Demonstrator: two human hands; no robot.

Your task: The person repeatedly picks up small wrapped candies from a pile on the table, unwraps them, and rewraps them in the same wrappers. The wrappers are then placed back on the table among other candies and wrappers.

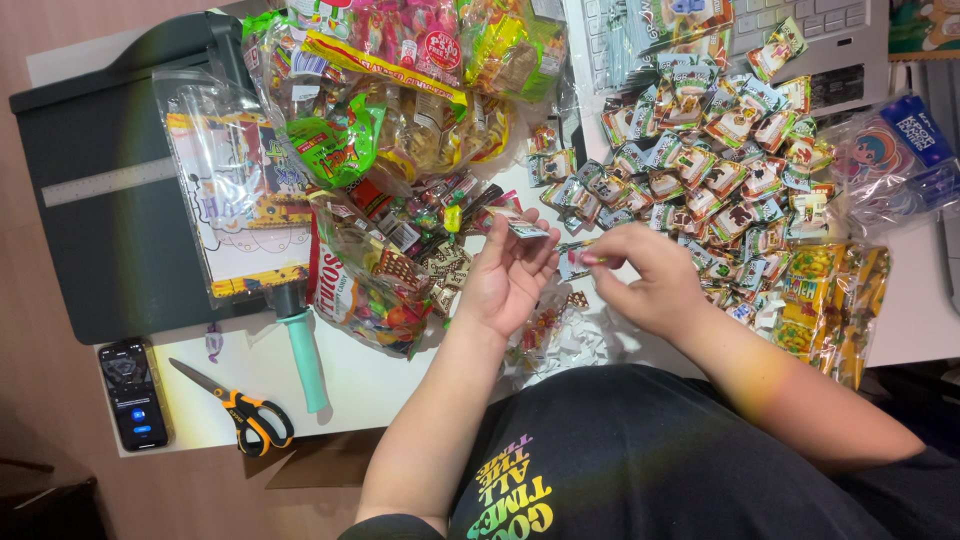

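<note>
Pinching a small candy packet (527,228), the left hand (508,278) grip is closed; right hand (640,275) grip pinches another small wrapper (574,261), candy pile (720,170) just beyond.

keyboard (800,25) cut off by top edge above the pile of small candy packets (710,170), partly buried under it, candy bags (400,60) left of the pile also cropped at top, item pinched in right hand (640,275) below the pile mostly hidden by fingers

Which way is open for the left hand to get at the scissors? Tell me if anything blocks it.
Probably yes. The left hand holds a small packet, so it isn't free, but the scissors lie in the open on the white table on its side, nothing between.
</note>
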